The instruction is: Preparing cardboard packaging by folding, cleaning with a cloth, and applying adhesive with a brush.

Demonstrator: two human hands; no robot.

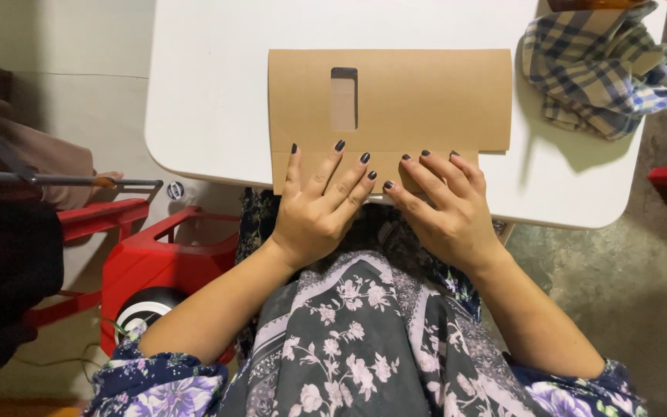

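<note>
Pressing down a brown paper envelope (390, 100) at the counter (210, 93) edge.
Its lower flap is pinned flat by both hands, left hand (319, 210) and right hand (448, 207), fingers spread, nothing gripped; a checked cloth (592, 73) lies nearby.

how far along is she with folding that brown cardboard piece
Looks partway. Done: the brown cardboard sheet lies flat on the white table, its main panel apparently folded over, with a rectangular window cut-out showing. In hand: the left hand and right hand press the lower flap at the table's near edge. Left, by my guess: creasing that flap; no finished shape shows yet.
</note>
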